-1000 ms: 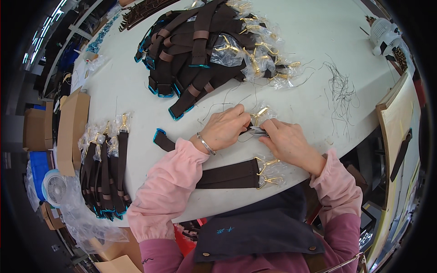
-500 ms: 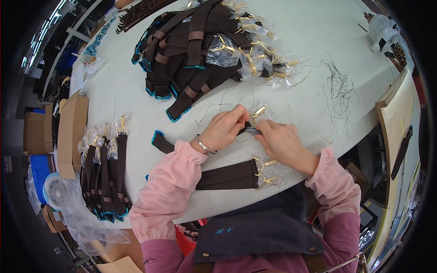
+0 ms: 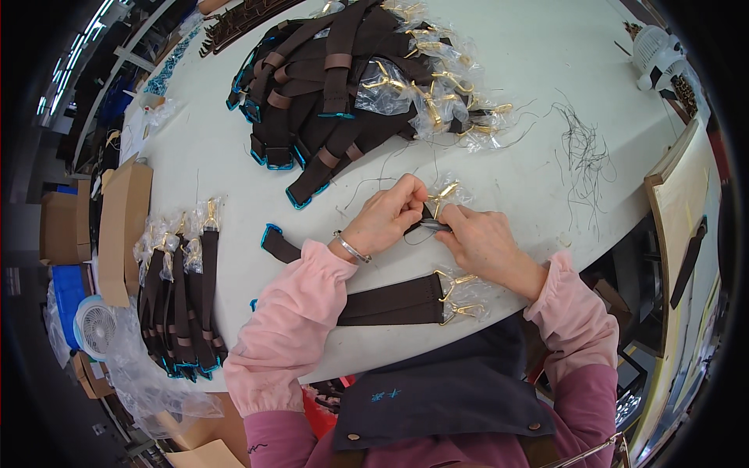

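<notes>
Cardboard box: an open brown cardboard box (image 3: 125,234) stands at the far left edge of the white table (image 3: 524,183).
Left bundle: several brown straps (image 3: 182,288) lie side by side, plastic-wrapped gold hooks at the far end, blue buckles at the near end.
Strap being handled: the dark strap (image 3: 281,248) lies mid-table, its blue-buckled end bare on the left, its middle hidden under the left forearm.
Far pile: a heap of strapping (image 3: 343,86) sits beyond the hands, hooks toward the right.
Left hand: the left hand (image 3: 385,212) pinches the strap near its right end, fingertips drawn together.
Near pieces: two wide bands (image 3: 394,302) lie close to the person.
Metal tool: a small metal tool (image 3: 431,225) reaches left to the strap, beside the gold clasp (image 3: 445,192).
Right hand: the right hand (image 3: 488,246) grips this tool between thumb and fingers.
Thread: loose dark thread (image 3: 583,152) lies tangled farther right.
</notes>
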`<state>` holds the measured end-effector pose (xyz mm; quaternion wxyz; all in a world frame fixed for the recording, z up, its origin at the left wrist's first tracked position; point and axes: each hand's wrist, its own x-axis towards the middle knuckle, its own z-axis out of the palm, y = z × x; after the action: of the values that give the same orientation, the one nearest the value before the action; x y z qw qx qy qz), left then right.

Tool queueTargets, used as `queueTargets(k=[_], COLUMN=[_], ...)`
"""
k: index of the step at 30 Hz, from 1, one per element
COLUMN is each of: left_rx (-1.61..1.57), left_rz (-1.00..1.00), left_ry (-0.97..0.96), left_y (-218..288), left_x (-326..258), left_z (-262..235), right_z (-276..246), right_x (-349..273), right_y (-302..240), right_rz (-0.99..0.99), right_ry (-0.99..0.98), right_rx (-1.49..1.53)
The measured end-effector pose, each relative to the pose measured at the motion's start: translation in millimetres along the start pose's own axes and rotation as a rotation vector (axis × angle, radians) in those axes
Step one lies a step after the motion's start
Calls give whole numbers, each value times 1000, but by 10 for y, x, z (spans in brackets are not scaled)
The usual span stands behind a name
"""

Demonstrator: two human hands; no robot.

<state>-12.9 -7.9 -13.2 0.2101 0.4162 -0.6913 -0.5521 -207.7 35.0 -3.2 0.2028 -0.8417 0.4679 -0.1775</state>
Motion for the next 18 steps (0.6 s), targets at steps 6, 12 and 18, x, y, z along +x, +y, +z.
queueTargets(k=[6, 12, 18], left_rx=[23, 2, -353], left_rz=[-22, 11, -11], left_ry=[-10, 13, 158], left_y=[91, -59, 194], left_x=[28, 5, 166], left_z=[19, 29, -64], right_z=[7, 14, -93], right_x=[-36, -6, -28], right_y=[-6, 27, -43], right_rz=[47, -47, -59], right_ry=[-36, -75, -89], right_rx=[15, -27, 46])
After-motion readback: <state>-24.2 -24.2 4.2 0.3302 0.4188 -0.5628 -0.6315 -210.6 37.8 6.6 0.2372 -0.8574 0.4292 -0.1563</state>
